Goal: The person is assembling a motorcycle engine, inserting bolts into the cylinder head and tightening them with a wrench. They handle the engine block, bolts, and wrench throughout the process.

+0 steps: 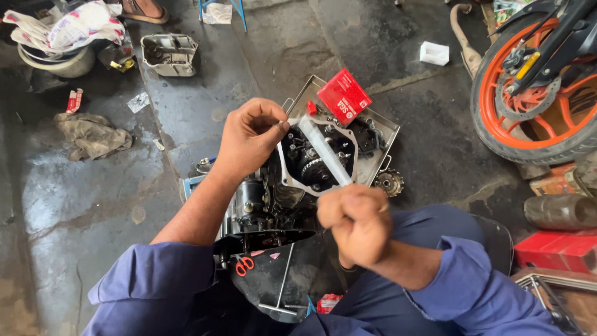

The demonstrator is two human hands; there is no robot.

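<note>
Above the open engine [292, 180], left hand [249, 140] and right hand [357, 221] pinch a clear plastic sleeve [323, 152] — taut, slanted

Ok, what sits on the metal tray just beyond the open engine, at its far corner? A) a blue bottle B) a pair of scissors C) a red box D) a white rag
C: a red box rests on the far corner of the metal tray, beyond the engine over which the left hand and right hand hold a clear strip.
</note>
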